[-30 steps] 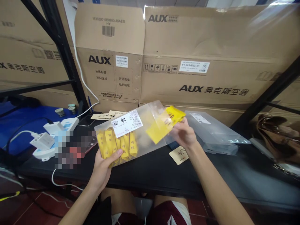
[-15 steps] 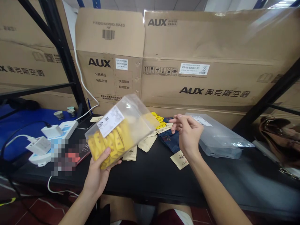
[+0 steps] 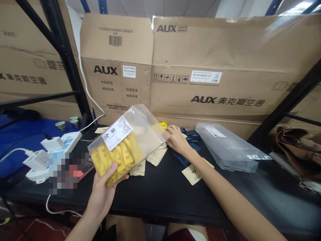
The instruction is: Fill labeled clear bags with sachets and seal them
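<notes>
My left hand (image 3: 106,187) grips the lower end of a frosted zip bag (image 3: 144,125), holding it tilted above the table. Several yellow sachets (image 3: 117,155) show through its wall, and a white label (image 3: 117,133) is stuck on its front. Just past the bag's right-hand end, my right hand (image 3: 177,139) has its fingers curled onto a loose yellow sachet (image 3: 163,125); the bag's edge hides part of the fingertips. Cream packets (image 3: 156,156) lie below the bag. Dark blue packets (image 3: 182,157) lie under and beside my right wrist, and another cream packet (image 3: 193,172) is by my forearm.
A clear labelled plastic bag (image 3: 225,144) lies at the right, beside a brown handbag (image 3: 298,150). On the left are a white power strip (image 3: 41,172) with plugs and a dark red box (image 3: 86,167). Large cartons (image 3: 213,80) stand behind the black table (image 3: 160,197).
My right hand has moved left and down from above the blue packets to the yellow sachets. The frosted bag stays in my left hand, turned slightly.
</notes>
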Demonstrator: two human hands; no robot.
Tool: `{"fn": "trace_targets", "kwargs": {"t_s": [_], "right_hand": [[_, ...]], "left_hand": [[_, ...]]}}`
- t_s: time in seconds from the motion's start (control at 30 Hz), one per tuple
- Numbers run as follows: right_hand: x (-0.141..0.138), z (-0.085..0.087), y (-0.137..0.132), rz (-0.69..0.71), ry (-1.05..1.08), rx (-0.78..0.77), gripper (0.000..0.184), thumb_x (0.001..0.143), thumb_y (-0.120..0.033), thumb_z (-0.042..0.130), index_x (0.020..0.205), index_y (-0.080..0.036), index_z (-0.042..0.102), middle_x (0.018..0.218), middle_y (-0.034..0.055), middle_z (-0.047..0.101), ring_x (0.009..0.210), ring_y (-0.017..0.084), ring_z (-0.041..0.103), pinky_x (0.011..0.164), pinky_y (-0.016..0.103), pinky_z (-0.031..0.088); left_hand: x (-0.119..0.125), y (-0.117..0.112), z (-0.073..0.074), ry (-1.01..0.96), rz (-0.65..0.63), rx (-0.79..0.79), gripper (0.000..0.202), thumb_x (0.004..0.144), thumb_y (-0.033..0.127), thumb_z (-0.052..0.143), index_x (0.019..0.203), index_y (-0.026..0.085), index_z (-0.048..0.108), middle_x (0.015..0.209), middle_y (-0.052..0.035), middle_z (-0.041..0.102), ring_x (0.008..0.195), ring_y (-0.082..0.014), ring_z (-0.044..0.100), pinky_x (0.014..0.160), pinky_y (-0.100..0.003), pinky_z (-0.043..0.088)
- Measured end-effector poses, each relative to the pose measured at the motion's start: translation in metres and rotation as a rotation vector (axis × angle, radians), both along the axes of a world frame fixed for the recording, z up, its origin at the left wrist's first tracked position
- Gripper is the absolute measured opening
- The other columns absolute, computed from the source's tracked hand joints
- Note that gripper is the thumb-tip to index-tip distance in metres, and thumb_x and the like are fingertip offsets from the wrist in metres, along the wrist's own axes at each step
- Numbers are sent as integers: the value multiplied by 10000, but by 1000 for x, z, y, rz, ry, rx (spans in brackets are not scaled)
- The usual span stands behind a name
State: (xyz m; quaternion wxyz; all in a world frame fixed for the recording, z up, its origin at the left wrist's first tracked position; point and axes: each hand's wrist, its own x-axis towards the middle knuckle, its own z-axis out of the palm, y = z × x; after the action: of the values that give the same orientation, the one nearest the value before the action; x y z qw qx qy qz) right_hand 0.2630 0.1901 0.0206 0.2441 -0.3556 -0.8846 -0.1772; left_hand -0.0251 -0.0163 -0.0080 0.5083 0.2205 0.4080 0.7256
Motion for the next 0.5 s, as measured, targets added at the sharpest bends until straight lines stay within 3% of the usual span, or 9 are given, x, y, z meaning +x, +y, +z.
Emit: {"fn": "trace_targets", "kwargs": {"t_s": [0.3, 0.5], "right_hand": [[-4, -6, -3, -5, -60, 54, 306, 927, -21, 566, 1096, -180, 766, 1313, 184, 722, 1344, 371, 536, 1128, 567, 446], [-7, -12, 0, -9, -62, 64, 248, 929, -2, 566, 963, -166, 748, 1063, 168, 758, 1155, 338, 622, 1078, 529, 481]], "left_hand": [[2, -1, 1, 36, 10, -7, 632, 724, 349, 987, 1291, 217, 743, 1275, -93, 788, 999, -307, 800, 688, -378, 720], [5, -1, 3, 49, 19, 2, 640, 724, 335, 986, 1305, 224, 741, 1274, -86, 789, 1017, -307, 799, 676, -352, 717]]}}
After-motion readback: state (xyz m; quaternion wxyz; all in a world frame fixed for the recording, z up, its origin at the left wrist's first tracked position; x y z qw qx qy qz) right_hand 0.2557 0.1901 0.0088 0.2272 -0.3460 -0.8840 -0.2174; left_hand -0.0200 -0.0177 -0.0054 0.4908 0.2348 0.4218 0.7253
